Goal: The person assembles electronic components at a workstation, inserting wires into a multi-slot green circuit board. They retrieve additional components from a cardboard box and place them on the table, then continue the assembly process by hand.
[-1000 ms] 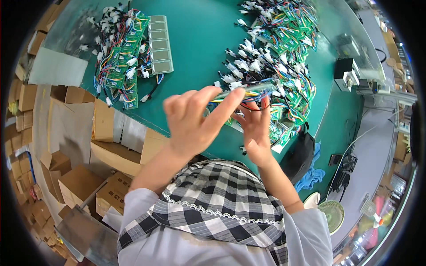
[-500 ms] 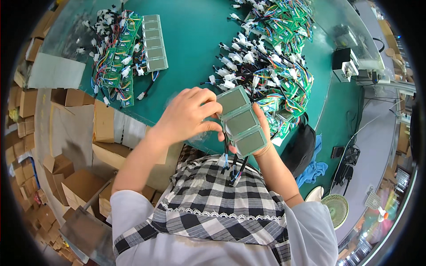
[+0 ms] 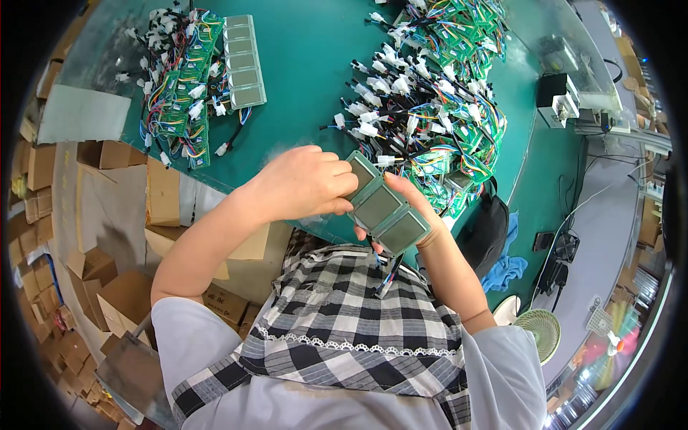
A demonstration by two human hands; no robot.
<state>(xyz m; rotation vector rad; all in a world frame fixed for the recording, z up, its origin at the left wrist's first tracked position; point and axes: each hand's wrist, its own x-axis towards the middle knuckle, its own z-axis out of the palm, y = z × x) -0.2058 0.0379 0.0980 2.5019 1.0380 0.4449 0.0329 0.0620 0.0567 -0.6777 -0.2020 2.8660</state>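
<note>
Green bench [image 3: 308, 86], stocked with wired boards [image 3: 437, 93] right and a finished row [image 3: 244, 61] left: your right hand [image 3: 412, 208] cradles the display strip [image 3: 380, 208] chest-high from beneath, steadying it while left hand [image 3: 304, 183] pinches its top edge.

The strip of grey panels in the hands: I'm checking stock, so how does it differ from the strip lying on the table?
The held strip shows three panels, tilted, gripped by the left hand and right hand. The table strip shows five panels, lying flat and untouched beside wired boards. Both are grey rectangular panels in a row.
</note>
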